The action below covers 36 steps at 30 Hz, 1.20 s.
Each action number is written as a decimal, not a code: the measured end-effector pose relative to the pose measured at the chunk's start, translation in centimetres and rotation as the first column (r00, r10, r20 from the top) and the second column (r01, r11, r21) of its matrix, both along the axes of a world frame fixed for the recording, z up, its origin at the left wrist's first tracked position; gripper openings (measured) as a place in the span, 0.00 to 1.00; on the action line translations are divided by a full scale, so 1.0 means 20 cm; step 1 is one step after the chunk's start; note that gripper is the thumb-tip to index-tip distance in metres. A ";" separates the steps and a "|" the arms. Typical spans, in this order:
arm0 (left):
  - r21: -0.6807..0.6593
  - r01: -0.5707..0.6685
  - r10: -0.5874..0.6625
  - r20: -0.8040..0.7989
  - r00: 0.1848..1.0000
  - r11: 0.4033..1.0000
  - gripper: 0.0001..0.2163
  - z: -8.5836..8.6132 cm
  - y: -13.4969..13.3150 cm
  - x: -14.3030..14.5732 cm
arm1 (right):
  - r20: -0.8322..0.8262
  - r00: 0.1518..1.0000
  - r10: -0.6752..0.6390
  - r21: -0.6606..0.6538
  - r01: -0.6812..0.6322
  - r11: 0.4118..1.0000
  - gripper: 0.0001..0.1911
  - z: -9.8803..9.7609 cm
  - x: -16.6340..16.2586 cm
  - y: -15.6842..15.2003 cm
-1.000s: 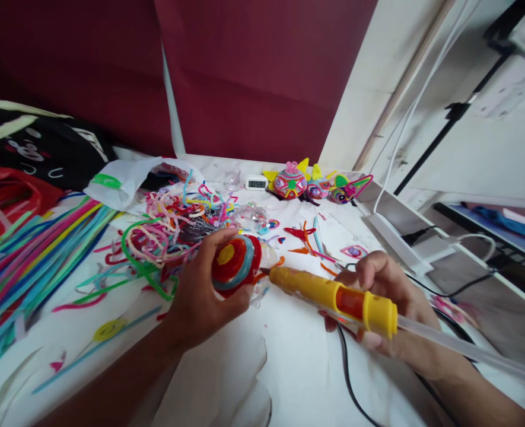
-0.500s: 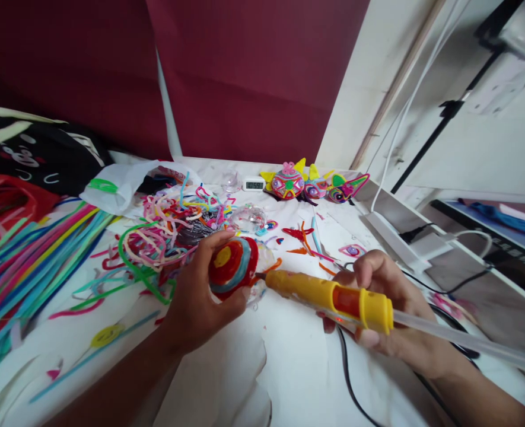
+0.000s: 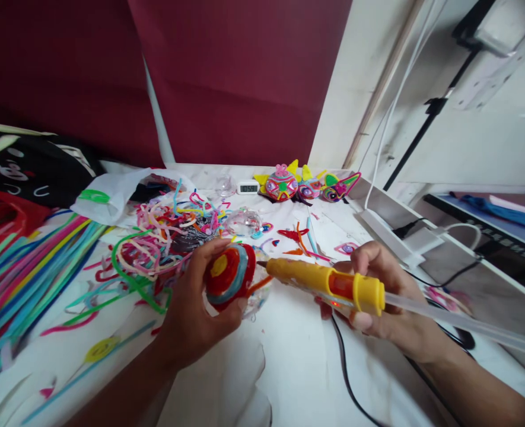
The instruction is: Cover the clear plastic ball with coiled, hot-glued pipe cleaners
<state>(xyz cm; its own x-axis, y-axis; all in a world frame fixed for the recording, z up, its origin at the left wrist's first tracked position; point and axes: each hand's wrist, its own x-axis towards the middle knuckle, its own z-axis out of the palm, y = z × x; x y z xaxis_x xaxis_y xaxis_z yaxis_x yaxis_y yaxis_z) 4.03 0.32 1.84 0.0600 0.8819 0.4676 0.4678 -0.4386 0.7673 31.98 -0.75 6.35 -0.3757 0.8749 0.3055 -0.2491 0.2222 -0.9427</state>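
My left hand (image 3: 191, 308) is closed round a clear ball (image 3: 233, 277) covered with a coil of red, blue and yellow strips. My right hand (image 3: 384, 302) grips a yellow pen-shaped glue gun (image 3: 324, 283) with a clear glue stick (image 3: 462, 323) running out of its back. The gun's tip touches the right side of the ball, where an orange strip sticks out. Both hands hover just above the white table (image 3: 298, 362).
A tangle of coloured strips (image 3: 164, 237) lies behind the ball; long straight strips (image 3: 26, 267) fan out at the left. Three finished decorated pieces (image 3: 306, 185) and a small digital clock (image 3: 247, 187) stand at the back. A power strip (image 3: 393, 234) and black cable (image 3: 346, 373) lie at the right.
The view has shifted a little to the right. The glue gun's tip has stayed at the ball's right side; the ball turned slightly in my left hand.
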 end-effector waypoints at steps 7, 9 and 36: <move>0.039 0.024 -0.024 -0.003 1.000 0.999 0.30 -0.01 0.00 -0.01 | -0.027 1.000 0.009 -0.014 -0.010 1.000 0.21 0.01 0.00 0.01; 0.039 0.029 -0.029 0.008 1.000 0.999 0.30 -0.01 0.00 -0.01 | -0.028 1.000 0.013 -0.015 -0.013 1.000 0.21 0.00 0.00 0.01; 0.006 0.058 -0.058 0.073 0.996 0.998 0.32 -0.02 0.02 -0.03 | -0.030 0.997 0.077 -0.018 -0.078 0.997 0.22 -0.02 0.01 -0.01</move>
